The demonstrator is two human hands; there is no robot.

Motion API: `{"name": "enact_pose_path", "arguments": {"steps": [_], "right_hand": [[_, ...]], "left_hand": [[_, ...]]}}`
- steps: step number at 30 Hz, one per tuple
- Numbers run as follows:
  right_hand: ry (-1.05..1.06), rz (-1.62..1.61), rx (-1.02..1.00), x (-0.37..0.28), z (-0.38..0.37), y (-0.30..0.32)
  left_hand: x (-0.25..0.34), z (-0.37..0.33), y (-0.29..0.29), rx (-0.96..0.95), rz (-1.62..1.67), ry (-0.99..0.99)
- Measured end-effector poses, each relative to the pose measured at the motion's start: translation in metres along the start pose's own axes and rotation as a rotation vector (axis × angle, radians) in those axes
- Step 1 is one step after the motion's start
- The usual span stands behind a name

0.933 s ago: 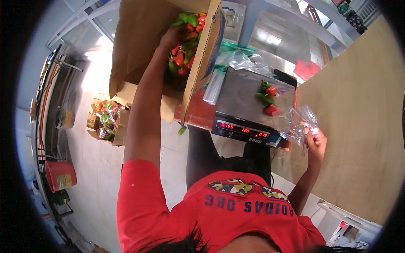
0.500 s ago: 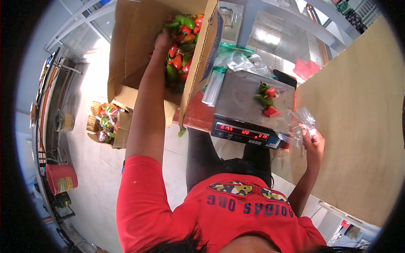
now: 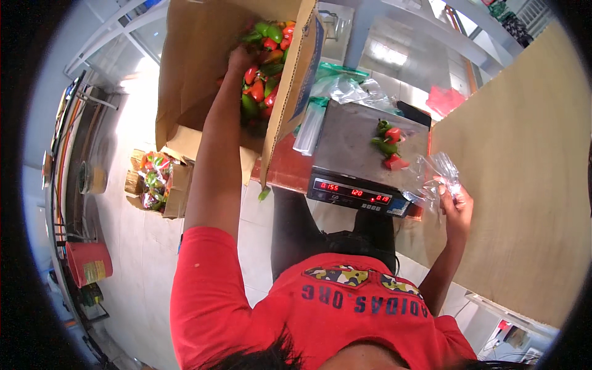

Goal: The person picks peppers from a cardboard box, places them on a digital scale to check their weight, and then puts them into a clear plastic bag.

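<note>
My left hand [image 3: 241,58] reaches into a large cardboard box [image 3: 197,74], at the edge of a heap of red, green and orange peppers [image 3: 266,83]. Its fingertips are hidden, so I cannot tell what they hold. My right hand [image 3: 455,198] is closed on the gathered mouth of a clear plastic bag [image 3: 425,179]. That bag lies over the right side of a digital scale [image 3: 345,135]. Several red and green peppers [image 3: 390,146] rest in it on the metal plate. The scale's red display [image 3: 351,190] is lit on the side facing me.
Behind the scale lie crumpled clear bags [image 3: 357,86], with a stack of flat bags [image 3: 310,126] between box and scale. A tall plywood board [image 3: 518,179] borders the right side. On the floor at left sits a small carton [image 3: 177,191] of bagged peppers. A red bucket [image 3: 89,262] stands farther left.
My left hand shifts slightly within the box beside the peppers. My right hand keeps hold of the bag in almost the same place.
</note>
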State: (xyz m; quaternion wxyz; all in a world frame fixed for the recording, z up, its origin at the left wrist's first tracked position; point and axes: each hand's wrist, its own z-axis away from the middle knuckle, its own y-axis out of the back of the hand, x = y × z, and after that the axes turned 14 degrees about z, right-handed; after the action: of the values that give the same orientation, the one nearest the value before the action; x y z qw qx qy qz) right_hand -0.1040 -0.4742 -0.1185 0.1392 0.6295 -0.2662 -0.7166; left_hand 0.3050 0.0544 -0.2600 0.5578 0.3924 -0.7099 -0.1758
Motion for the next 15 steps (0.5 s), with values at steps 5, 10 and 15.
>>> {"name": "enact_pose_path", "arguments": {"steps": [5,10,15], "right_hand": [[0.022,0.043,0.102,0.009,0.008,0.006],[-0.004,0.091,0.132,0.018,0.008,0.007],[0.093,-0.042,0.061,0.011,0.006,0.000]], "left_hand": [[0.030,0.016,-0.032,-0.019,0.052,0.114],[-0.040,-0.006,-0.020,-0.314,0.295,0.091],[-0.087,-0.014,0.058,-0.584,0.603,0.538]]}}
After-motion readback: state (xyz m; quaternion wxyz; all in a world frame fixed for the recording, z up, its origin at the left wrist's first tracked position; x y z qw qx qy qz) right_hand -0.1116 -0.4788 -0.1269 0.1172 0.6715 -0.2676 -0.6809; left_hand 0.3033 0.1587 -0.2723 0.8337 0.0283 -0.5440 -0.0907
